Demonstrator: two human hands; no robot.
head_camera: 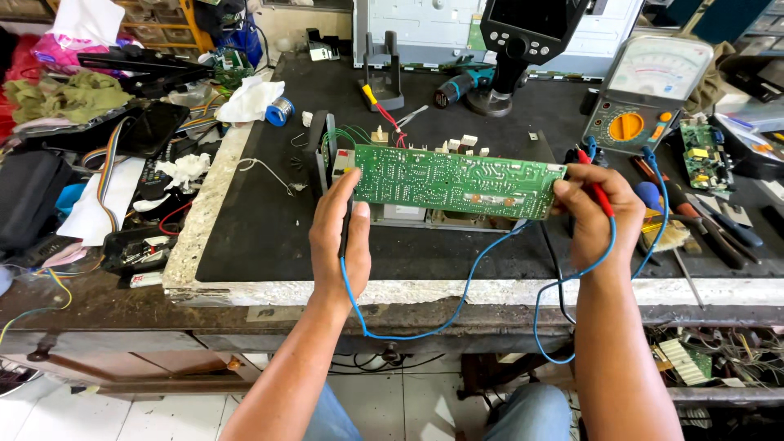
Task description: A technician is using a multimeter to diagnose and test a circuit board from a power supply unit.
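circuit board [454,181]: green, glossy | bench mat [269,220]: matt black, perhaps rubber | probe lead [457,298]: blue plastic

The tabletop [269,245] is a pale stone slab with a chipped front edge, most of it covered by a black mat [269,204]. On the mat lie an analog multimeter [649,94] at the far right, a magnifier stand [523,49] on a round foot at the back, a small blue cordless drill [457,84] beside it, and a roll of solder [280,110] next to a crumpled white cloth [249,100]. Screwdrivers and pliers [702,220] lie scattered along the right edge, near a small green circuit board [702,159]. Left of the mat sit crumpled paper [186,170] and a rainbow ribbon cable [106,175].
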